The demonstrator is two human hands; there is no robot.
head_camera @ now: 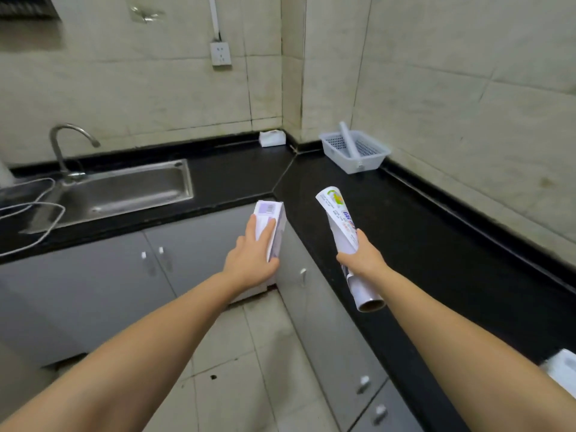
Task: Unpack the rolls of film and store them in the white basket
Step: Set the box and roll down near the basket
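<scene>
My left hand (252, 260) grips a long white and purple film box (272, 219) with a barcode at its far end, held over the floor in front of the counter corner. My right hand (363, 257) is closed around a roll of film (341, 226) wrapped in a printed paper sleeve, its cardboard core end (371, 304) pointing toward me above the black counter. The white basket (367, 160) stands in the far right corner of the counter. One bare roll (349, 141) leans inside it, sticking up past the rim.
A black L-shaped countertop (420, 244) runs along both walls over grey cabinets (109, 275). A steel sink (124, 194) with a faucet (62, 145) and white cables lie at the left. A small white box (272, 138) sits in the back corner. Something white (561, 369) lies at the right edge.
</scene>
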